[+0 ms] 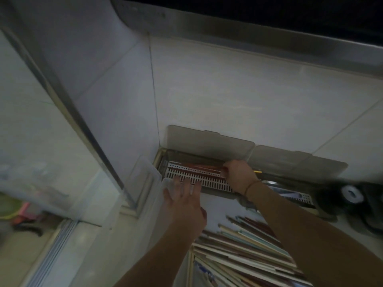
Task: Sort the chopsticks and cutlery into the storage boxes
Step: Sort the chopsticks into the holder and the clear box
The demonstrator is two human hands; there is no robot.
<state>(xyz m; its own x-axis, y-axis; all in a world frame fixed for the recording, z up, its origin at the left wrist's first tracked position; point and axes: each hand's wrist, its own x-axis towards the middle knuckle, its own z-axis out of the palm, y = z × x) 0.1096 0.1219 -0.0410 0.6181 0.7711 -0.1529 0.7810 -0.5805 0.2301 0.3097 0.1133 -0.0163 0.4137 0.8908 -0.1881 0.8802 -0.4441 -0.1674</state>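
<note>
Right hand [238,175] pinches a bundle of reddish chopsticks [199,167] into the open storage box [207,186] at the wall; left hand [184,200], fingers spread, steadies its slotted white tray [194,176]. Placing looks underway. Next comes fetching from the loose chopstick pile [244,255] on the surface.

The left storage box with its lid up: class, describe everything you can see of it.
The left storage box is a long, shallow container against the tiled wall, in the corner. Its translucent greyish lid stands open, leaning back on the tiles. Inside lies a white slotted drain tray with reddish chopsticks on it. The left hand rests open on its front edge; the right hand grips the chopsticks' ends.
</note>
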